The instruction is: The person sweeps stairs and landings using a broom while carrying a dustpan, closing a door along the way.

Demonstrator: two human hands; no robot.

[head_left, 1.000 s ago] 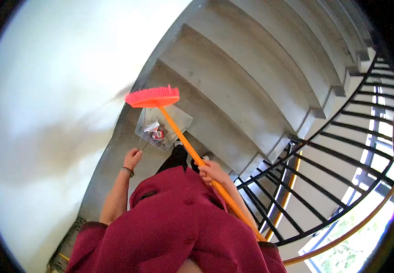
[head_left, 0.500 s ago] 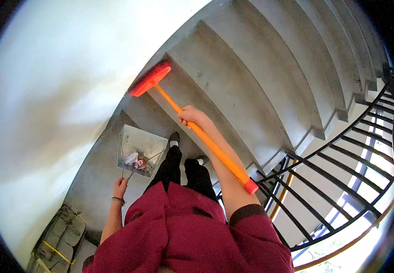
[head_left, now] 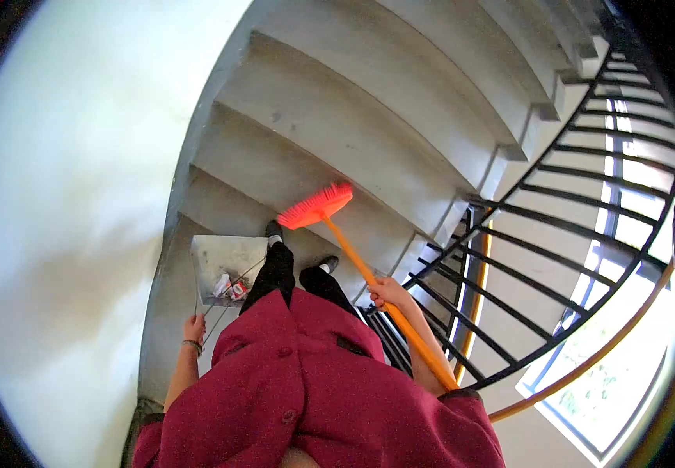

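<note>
While your right hand is gripping the orange broom with its fingers closed around the handle, your left hand is holding the dustpan by its thin wire handle, fingers drawn in. The broom's red head is pointing ahead of the right fingers, over the steps; whether its bristles are touching them is not showing clearly. The pan is sitting just ahead of the left fingers, with litter lying loose at its near end. If those fingers were tipping the pan, litter could be spilling out; a low leftward sweep could be catching your left shoe, which is standing between pan and bristles. Beyond the right fingers, the black railing is curving close and limiting the handle's swing, while the pale wall is hemming in the left fingers' outer side
</note>
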